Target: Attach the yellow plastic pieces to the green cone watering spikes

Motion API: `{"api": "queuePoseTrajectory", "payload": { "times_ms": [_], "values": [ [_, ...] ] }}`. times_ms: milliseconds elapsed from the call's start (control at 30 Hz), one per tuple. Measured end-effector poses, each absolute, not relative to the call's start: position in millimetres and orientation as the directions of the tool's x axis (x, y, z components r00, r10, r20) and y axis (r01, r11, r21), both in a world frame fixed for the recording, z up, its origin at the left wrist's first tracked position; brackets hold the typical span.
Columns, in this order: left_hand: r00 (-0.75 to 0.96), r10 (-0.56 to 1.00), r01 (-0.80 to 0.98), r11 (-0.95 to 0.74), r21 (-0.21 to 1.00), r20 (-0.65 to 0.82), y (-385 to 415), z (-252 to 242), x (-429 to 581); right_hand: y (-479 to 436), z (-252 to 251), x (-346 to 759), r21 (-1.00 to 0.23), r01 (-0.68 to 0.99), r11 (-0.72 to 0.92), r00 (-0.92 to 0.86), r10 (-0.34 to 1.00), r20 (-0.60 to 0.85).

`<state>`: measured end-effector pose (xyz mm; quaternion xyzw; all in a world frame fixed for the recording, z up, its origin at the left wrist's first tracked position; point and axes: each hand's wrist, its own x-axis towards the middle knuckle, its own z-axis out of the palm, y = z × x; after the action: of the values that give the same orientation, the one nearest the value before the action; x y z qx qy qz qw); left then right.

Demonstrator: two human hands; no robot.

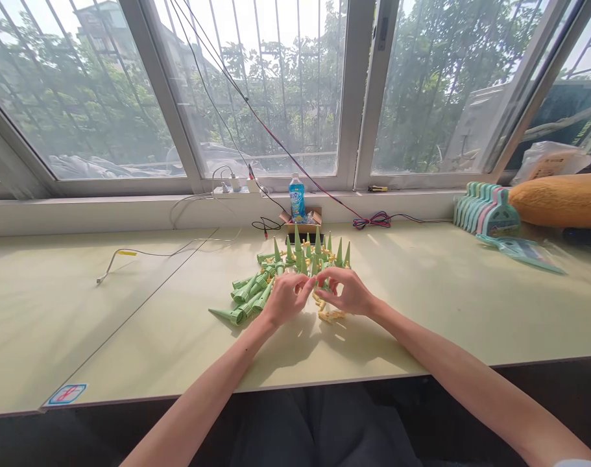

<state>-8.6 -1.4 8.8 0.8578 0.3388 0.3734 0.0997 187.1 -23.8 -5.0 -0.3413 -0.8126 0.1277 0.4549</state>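
Observation:
My left hand (288, 297) and my right hand (348, 292) meet over the front of a pile of green plastic parts, fingertips nearly touching. Each hand is closed in a pinch; what is between the fingers is too small and covered to name. Just behind the fingertips rises a pointed green cone (314, 264), and whether it is held or standing I cannot tell. Several green cones (246, 290) lie on their sides left of my left hand. More cones stand point up (298, 241) behind. Small pale yellow pieces (330, 316) lie below my right hand.
Behind the cones, a blue-labelled bottle (297, 198) stands at a small cardboard box (315, 217). A coiled red-and-black cable (372, 221) lies at the back. Light green and pink plastic items (487, 211) stand in a row at right. A white cable (144, 252) crosses the left tabletop.

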Motion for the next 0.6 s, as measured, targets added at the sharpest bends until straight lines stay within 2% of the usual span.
{"api": "queuePoseTrajectory", "payload": {
  "times_ms": [233, 600],
  "values": [
    [0.56, 0.639, 0.435, -0.769, 0.469, 0.528, -3.5, 10.6, -9.1, -25.6, -7.8, 184.1, -0.474, 0.408, 0.78, -0.352, 0.613, 0.707],
    [0.597, 0.613, 0.395, -0.787, 0.475, 0.518, -4.2, 11.5, -7.6, -30.0, -1.8, 183.6, -0.381, 0.435, 0.816, -0.497, 0.57, 0.654]
  ]
}}
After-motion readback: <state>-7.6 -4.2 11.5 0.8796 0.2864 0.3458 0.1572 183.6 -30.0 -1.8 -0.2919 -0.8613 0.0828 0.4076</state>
